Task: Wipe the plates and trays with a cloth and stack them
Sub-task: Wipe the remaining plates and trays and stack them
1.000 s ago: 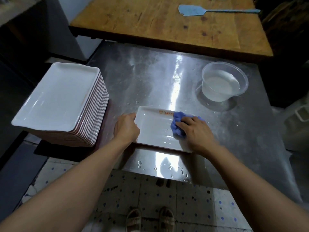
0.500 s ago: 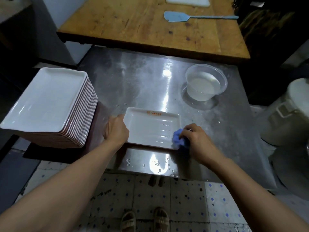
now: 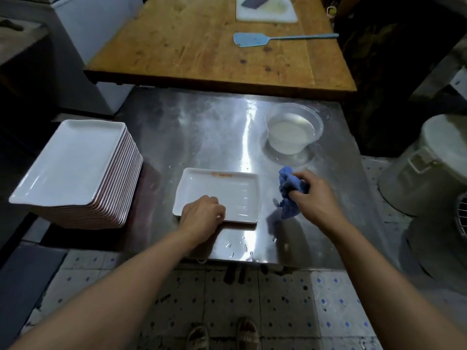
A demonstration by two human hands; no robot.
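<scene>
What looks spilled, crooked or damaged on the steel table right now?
Only water: droplets lie on the steel table near its front edge, below the single tray. The tray stack looks even, the water bowl stands upright, and no damage shows.

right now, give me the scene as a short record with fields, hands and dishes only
left hand: left hand grips near edge of white rectangular tray
right hand: right hand holds crumpled blue cloth, off the tray, to its right
tray: flat on steel table
stack: white tray stack at left
bowl: clear plastic bowl of water beyond the cloth
</scene>
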